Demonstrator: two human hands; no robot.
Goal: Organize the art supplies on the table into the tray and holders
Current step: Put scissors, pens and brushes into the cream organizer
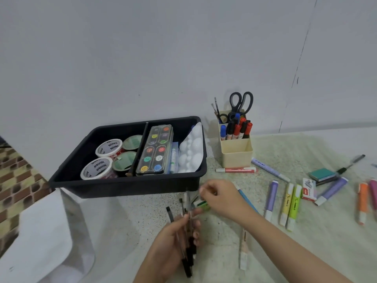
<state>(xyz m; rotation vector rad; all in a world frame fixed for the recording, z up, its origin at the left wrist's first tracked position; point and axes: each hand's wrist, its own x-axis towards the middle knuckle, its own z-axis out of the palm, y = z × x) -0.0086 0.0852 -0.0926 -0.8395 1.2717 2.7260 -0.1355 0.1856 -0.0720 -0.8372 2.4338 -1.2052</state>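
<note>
My left hand (173, 237) grips a bundle of several black pens (188, 252), tips pointing up toward the tray. My right hand (220, 198) reaches across just above it, fingers curled over a small green and white eraser (202, 205) lying on the table. A black tray (126, 186) at the left holds paint tubs, a watercolour palette (156, 150) and a white mixing palette (191, 152). A cream holder (236, 154) behind holds markers and scissors (240, 103).
Loose highlighters lie at the right: purple (271, 198), two yellow-green (290, 207), orange (363, 203) and a pink one (236, 170). A staples box (309, 192), a teal pad (322, 174) and a pen (350, 163) lie further right. A blue pen (247, 201) runs under my right forearm.
</note>
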